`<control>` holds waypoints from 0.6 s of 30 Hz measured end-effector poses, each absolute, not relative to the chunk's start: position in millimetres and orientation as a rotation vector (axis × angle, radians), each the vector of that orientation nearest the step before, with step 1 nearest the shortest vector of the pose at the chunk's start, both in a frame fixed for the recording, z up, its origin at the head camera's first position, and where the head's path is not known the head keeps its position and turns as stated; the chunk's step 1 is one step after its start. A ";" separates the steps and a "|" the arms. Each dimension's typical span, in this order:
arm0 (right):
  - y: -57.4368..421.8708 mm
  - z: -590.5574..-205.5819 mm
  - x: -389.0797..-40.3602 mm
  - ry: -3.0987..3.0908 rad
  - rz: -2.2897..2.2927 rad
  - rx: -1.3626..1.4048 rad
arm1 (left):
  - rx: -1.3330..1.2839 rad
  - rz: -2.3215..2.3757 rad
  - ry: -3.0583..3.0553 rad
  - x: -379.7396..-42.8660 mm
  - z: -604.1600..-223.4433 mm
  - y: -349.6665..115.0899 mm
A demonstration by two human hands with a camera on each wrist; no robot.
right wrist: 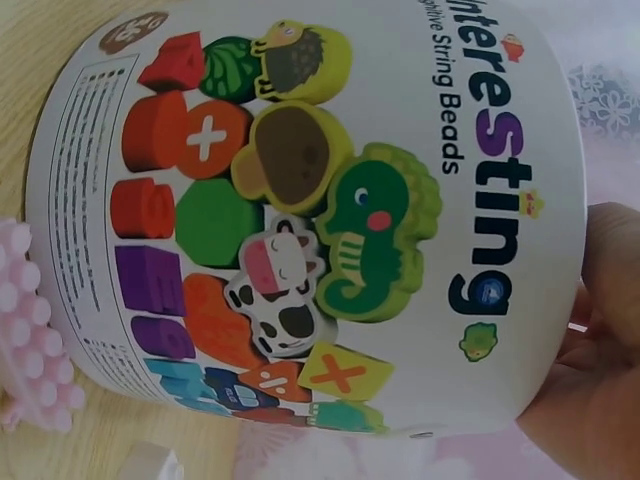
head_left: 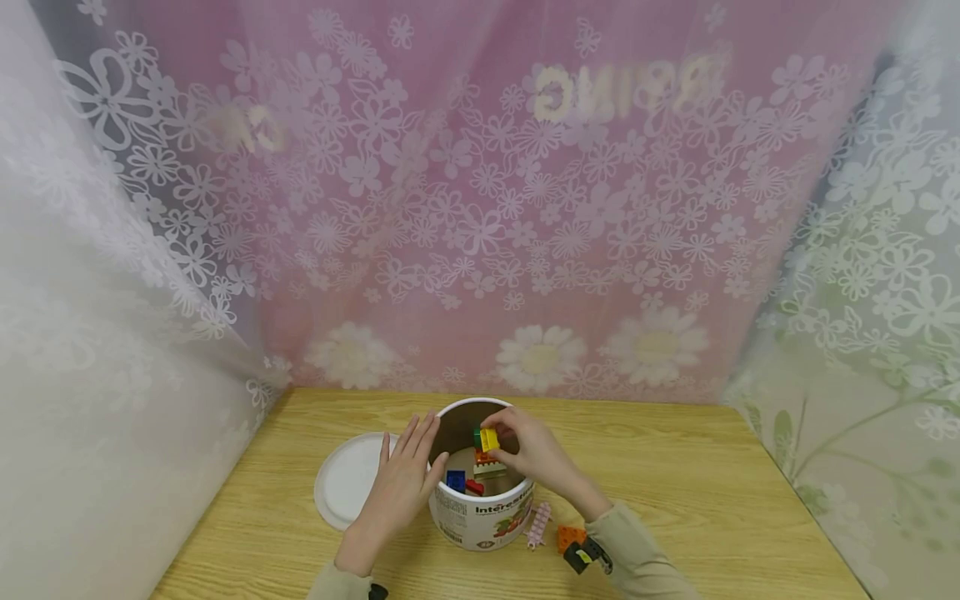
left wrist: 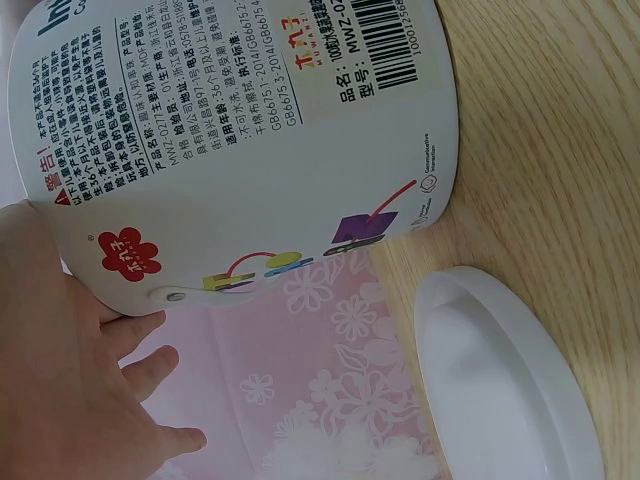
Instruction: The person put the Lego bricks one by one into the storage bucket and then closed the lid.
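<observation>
A white printed bucket [head_left: 450, 510] stands upright on the table with its top uncovered. My left hand [head_left: 401, 483] lies against its left rim, fingers mostly straight; in the left wrist view those fingers [left wrist: 150, 375] spread past the bucket's edge. Over the opening, my right hand [head_left: 542, 454] pinches a yellow toy brick [head_left: 490, 440] between thumb and fingers. A green brick [head_left: 477, 437] shows right beside the yellow one. Inside the bucket are a blue brick [head_left: 456, 480], a red piece [head_left: 474, 487] and orange and white bricks [head_left: 489, 470]. The right fingertips are hidden behind the bucket in the right wrist view.
The round white lid [head_left: 347, 483] lies on the wooden table [head_left: 660, 475] left of the bucket. A pink studded piece [head_left: 539, 525] and an orange brick [head_left: 568, 536] lie to its right, near my right forearm. Flowered curtains [head_left: 480, 250] enclose the back and sides.
</observation>
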State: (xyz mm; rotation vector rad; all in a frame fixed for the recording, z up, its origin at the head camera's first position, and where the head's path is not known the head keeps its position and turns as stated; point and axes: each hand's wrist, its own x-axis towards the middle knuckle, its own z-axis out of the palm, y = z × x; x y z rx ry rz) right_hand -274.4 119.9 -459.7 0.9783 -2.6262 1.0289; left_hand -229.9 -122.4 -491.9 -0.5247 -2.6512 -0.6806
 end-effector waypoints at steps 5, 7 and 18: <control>119.0 -460.7 -273.3 -2.642 0.950 0.990 | -0.533 -0.684 -2.640 -231.1 -494.4 -122.8; 118.9 -460.8 -273.2 -2.640 0.945 0.991 | -0.529 -0.676 -2.651 -231.6 -495.2 -123.2; 121.1 -458.8 -271.0 -2.580 1.169 0.964 | -0.507 -0.667 -2.692 -228.7 -490.2 -122.3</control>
